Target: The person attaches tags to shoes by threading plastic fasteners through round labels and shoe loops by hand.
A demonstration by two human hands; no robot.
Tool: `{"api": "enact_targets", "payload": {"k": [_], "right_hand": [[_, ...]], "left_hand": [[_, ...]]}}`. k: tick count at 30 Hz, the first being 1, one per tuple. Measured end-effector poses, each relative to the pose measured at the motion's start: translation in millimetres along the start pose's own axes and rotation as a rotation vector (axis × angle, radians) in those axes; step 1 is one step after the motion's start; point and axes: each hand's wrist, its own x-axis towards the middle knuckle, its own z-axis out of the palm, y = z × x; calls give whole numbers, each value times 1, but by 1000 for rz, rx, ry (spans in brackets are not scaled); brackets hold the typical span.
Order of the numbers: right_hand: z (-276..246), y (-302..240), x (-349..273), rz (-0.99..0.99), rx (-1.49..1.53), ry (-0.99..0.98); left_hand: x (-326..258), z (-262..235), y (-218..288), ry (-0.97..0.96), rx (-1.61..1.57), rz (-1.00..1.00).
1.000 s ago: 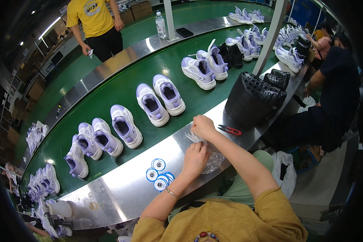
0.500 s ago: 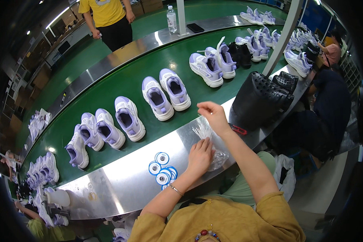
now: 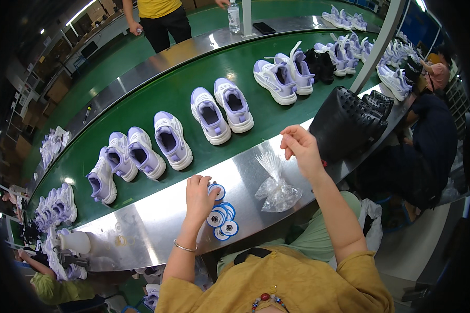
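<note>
My left hand is over the steel ledge, its thumb spread from the fingers and reaching onto a round blue-rimmed white tag. Just below lie several more round tags, overlapping in a loose pile. My right hand is raised above the ledge with thumb and fingers pinched together; whatever lies between them is too small to make out. Between my hands, a bundle of thin clear plastic strands fans out of a clear plastic bag, touched by neither hand.
White and lilac sneakers stand in a row along the green conveyor belt. Black perforated clogs are beside my right hand, near a slanted metal post. A white cup-shaped object sits at the ledge's left end. A person in yellow stands across the belt.
My left hand has left the strand bundle and moved left to the round tags. My right hand has shifted slightly right, still pinched. The tag pile is arranged a little differently.
</note>
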Motion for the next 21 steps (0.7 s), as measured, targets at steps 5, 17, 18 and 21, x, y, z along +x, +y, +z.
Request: {"api": "enact_targets", "payload": {"k": [5, 17, 18, 21], "right_hand": [[22, 12, -10, 125, -77, -33], [27, 38, -25, 175, -240, -134], [27, 40, -26, 173, -241, -133], [27, 43, -31, 147, -452, -133]], "left_hand": [[2, 6, -5, -118, 1, -68], [0, -11, -9, -294, -273, -333], [0, -12, -8, -292, -274, -330], [-1, -16, -1, -216, -155, -200]]}}
